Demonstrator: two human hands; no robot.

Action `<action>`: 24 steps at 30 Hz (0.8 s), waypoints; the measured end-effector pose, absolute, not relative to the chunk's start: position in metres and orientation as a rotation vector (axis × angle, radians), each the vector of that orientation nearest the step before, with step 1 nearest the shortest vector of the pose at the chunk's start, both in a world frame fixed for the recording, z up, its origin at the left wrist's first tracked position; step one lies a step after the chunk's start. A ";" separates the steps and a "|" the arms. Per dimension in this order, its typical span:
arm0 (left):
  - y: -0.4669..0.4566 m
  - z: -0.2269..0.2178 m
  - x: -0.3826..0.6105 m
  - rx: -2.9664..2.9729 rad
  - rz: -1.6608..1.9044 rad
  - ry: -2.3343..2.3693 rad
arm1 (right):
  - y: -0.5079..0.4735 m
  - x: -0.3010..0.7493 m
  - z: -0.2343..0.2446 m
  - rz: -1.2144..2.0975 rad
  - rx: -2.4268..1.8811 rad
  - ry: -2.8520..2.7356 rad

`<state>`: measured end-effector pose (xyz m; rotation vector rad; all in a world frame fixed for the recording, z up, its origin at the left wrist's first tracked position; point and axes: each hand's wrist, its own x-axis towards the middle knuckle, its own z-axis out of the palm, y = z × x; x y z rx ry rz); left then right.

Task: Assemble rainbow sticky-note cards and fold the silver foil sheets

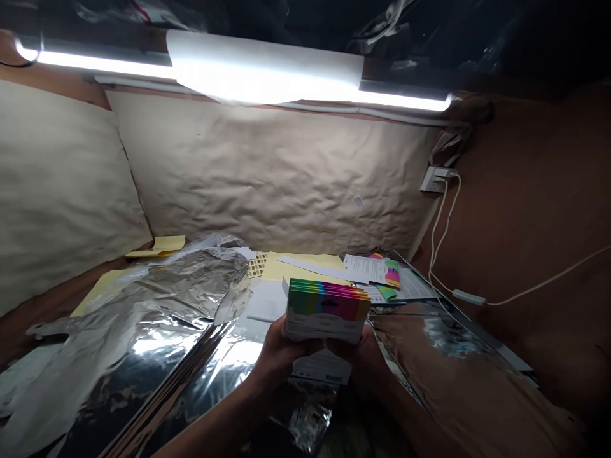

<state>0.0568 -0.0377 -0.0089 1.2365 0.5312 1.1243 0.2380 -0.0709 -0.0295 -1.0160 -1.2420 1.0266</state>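
Observation:
A stack of printed card packs [327, 318], with rainbow-striped tops and white lower parts, is held upright between my two hands in the middle of the head view. My left hand [281, 346] grips its left side, the thumb across the near face. On the opposite side my right hand [360, 353] holds it the same way, thumb pointing inward. Several layered edges show along the top. The front piece has a dark hanging slot, and small print with a barcode shows below my thumbs. My other fingers are hidden behind the stack.
Clear plastic sheeting [186, 286] covers the left of the table. Yellow paper [305, 264] and white printed sheets [367, 268] lie at the back. Brown wrapping [458, 381] spreads on the right. A cable with an inline switch [468, 297] hangs from a wall socket [436, 179]. A tube light [405, 100] glows overhead.

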 end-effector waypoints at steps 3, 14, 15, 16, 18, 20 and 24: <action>-0.037 -0.010 0.057 1.228 1.125 0.528 | -0.073 0.236 -0.027 1.011 -1.024 -1.238; -0.041 -0.006 0.053 1.248 1.116 0.529 | -0.077 0.232 -0.020 0.986 -1.099 -1.214; -0.042 -0.006 0.053 1.260 1.110 0.533 | -0.078 0.231 -0.019 0.988 -1.093 -1.216; -0.043 -0.005 0.052 1.271 1.102 0.531 | -0.078 0.230 -0.018 0.994 -1.080 -1.219; -0.043 -0.006 0.052 1.289 1.086 0.533 | -0.079 0.227 -0.016 1.005 -1.048 -1.209; -0.042 -0.007 0.052 1.305 1.084 0.539 | -0.080 0.225 -0.012 1.023 -1.021 -1.188; -0.031 -0.011 0.052 1.310 1.124 0.496 | -0.079 0.231 -0.005 1.083 -0.982 -1.131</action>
